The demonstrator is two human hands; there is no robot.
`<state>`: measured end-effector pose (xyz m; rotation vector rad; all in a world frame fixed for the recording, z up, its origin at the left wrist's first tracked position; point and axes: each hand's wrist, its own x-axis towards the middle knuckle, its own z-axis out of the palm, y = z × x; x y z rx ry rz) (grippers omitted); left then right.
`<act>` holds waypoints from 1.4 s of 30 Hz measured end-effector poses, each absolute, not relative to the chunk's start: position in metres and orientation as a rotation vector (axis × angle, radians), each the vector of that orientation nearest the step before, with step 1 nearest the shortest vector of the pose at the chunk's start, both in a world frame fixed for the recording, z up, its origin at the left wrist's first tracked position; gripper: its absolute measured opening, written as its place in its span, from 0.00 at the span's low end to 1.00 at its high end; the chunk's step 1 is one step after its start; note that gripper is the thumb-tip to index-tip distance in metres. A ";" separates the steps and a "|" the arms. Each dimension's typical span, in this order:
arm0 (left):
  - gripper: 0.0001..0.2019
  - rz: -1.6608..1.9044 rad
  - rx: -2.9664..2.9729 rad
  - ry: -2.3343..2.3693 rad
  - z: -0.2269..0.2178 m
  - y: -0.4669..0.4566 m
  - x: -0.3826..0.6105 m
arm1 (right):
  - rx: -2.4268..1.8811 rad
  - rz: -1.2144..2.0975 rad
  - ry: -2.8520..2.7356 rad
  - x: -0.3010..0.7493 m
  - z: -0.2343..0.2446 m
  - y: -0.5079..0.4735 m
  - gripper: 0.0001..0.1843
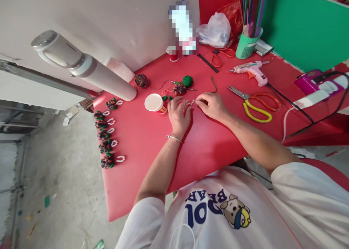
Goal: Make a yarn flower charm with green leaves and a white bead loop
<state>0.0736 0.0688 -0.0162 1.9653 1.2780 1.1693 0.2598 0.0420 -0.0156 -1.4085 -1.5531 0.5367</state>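
Observation:
Both my hands rest on the red table (141,161), fingertips meeting over a short string of white beads (191,102). My left hand (178,114), with a thin bracelet at the wrist, has its fingers curled down onto the beads. My right hand (214,105) pinches the other end of the string. Just beyond them lie a multicoloured yarn flower (179,88), a green yarn ball (187,80) and a small paper cup (154,102).
Several finished yarn flowers with bead loops (107,132) line the table's left edge. Yellow-handled scissors (252,105), a glue gun (252,70), orange scissors (222,56), a green cup of sticks (248,43), a plastic bag (215,30) and a white cylinder (89,68) stand around.

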 end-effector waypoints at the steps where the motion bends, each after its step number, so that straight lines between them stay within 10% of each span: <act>1: 0.05 1.128 2.052 1.283 -0.017 0.070 0.074 | -1.423 0.511 -1.546 0.261 -0.016 0.042 0.09; 16: 0.09 1.120 2.017 1.235 -0.016 0.083 0.083 | -1.425 0.528 -1.480 0.258 -0.019 0.044 0.13; 24: 0.14 1.080 0.963 0.889 -0.008 0.055 0.092 | -1.334 0.785 -1.202 0.253 0.004 0.035 0.21; 42: 0.13 0.941 0.622 0.801 -0.006 0.065 0.091 | -1.221 0.854 -1.344 0.245 0.014 0.022 0.10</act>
